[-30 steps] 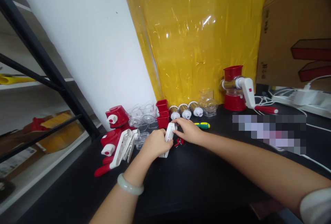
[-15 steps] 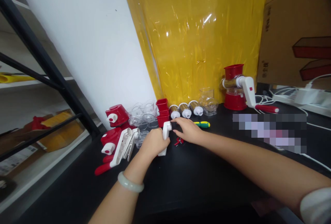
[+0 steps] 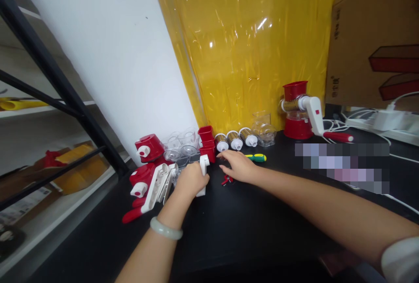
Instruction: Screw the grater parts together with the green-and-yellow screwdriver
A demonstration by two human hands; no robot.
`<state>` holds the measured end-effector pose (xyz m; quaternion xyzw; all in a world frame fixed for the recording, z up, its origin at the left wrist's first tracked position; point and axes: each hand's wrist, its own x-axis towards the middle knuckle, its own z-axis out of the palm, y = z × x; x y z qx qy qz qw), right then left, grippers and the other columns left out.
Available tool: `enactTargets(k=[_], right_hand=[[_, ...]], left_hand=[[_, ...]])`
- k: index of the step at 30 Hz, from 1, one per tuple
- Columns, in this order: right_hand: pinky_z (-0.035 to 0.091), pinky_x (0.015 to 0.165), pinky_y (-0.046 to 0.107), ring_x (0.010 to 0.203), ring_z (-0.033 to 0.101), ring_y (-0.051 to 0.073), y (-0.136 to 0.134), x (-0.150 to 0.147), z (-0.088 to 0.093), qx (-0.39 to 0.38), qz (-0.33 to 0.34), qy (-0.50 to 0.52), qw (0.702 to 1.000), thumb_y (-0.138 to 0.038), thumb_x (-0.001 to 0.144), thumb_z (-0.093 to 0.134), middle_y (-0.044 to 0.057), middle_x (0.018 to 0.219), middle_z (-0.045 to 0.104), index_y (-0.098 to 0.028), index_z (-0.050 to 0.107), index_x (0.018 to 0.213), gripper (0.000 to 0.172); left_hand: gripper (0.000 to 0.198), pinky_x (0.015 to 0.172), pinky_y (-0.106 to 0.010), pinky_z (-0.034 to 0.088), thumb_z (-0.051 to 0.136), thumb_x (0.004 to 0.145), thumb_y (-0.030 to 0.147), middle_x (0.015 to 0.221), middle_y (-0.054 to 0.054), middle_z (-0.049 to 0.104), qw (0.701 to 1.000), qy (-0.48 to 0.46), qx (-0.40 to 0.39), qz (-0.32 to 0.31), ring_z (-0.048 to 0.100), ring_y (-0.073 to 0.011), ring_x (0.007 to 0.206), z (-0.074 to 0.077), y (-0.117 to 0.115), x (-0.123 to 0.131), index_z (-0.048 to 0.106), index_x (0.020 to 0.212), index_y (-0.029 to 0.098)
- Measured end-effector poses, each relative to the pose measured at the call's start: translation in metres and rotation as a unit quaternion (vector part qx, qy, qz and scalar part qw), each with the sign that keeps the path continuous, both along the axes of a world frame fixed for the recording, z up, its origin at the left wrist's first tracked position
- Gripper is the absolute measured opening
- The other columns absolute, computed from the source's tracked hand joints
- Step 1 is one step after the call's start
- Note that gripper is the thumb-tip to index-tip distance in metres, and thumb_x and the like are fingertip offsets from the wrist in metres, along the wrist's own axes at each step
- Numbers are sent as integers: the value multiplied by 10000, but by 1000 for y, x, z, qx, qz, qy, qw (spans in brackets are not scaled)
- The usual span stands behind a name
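My left hand (image 3: 192, 179) is wrapped round a white crank arm (image 3: 204, 165) from a rotary grater; its upper end sticks out above the fist. My right hand (image 3: 238, 165) hovers just right of it, thumb and fingers apart, holding nothing. Small red plastic pieces (image 3: 227, 180) lie on the table below the right fingers. Behind that hand is a green and yellow screwdriver handle (image 3: 255, 158), partly hidden. More white crank arms with red grips (image 3: 153, 191) lie left of my left hand.
Red grater bases (image 3: 149, 147), clear plastic housings (image 3: 180, 143), red hoppers (image 3: 206, 139) and several grater drums (image 3: 235, 140) line the back of the black table (image 3: 229, 230). An assembled rotary grater (image 3: 297, 110) stands at right, near white cables and a power strip (image 3: 376, 125).
My left hand has moved slightly left with the crank arm, away from my right hand. My right fingers have come apart from the arm's end; that hand has hardly moved.
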<state>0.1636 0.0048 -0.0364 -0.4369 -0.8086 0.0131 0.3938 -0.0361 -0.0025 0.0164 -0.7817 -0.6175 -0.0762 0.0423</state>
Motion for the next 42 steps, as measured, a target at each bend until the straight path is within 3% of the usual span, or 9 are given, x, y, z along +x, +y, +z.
enactTargets(k=[10, 19, 23, 34, 42], right_hand=[[507, 870, 392, 1000, 694, 239, -3, 0, 3, -18, -2, -11, 1000, -206, 888, 622, 99, 1102, 733, -169, 637, 1169, 283], [499, 865, 378, 993, 694, 230, -2, 0, 2, -23, 4, -8, 1000, -210, 893, 613, 94, 1084, 738, -166, 633, 1176, 287], [494, 853, 371, 979, 700, 228, -2, 0, 2, -28, 0, -11, 1000, -214, 892, 615, 92, 1069, 742, -166, 630, 1185, 297], [479, 846, 370, 938, 700, 225, -3, -1, 1, -37, -8, -14, 999, -242, 908, 595, 75, 1025, 744, -179, 630, 1193, 294], [483, 843, 360, 903, 701, 212, -4, -1, 3, -37, -2, -19, 999, -236, 910, 593, 70, 995, 748, -172, 630, 1194, 293]], left_hand=[[316, 780, -381, 541, 615, 788, 312, 1010, -203, 762, 998, 50, -18, 30, 731, -360, 988, 7, -3, -1, 727, 1010, 118], [423, 824, -404, 536, 587, 865, 458, 1081, -219, 743, 996, 78, -12, 42, 712, -368, 1046, 7, -6, 1, 697, 1084, 112], [446, 823, -405, 534, 560, 890, 438, 1079, -229, 736, 995, 81, -1, 50, 712, -367, 1045, 7, -5, 2, 644, 1154, 88], [397, 820, -434, 537, 586, 858, 386, 1070, -223, 733, 995, 73, 2, 64, 713, -384, 1031, 8, -6, -1, 642, 1124, 96], [533, 811, -434, 535, 649, 848, 527, 1080, -238, 728, 994, 76, 20, 77, 714, -386, 1031, 10, -7, 1, 594, 1157, 97]])
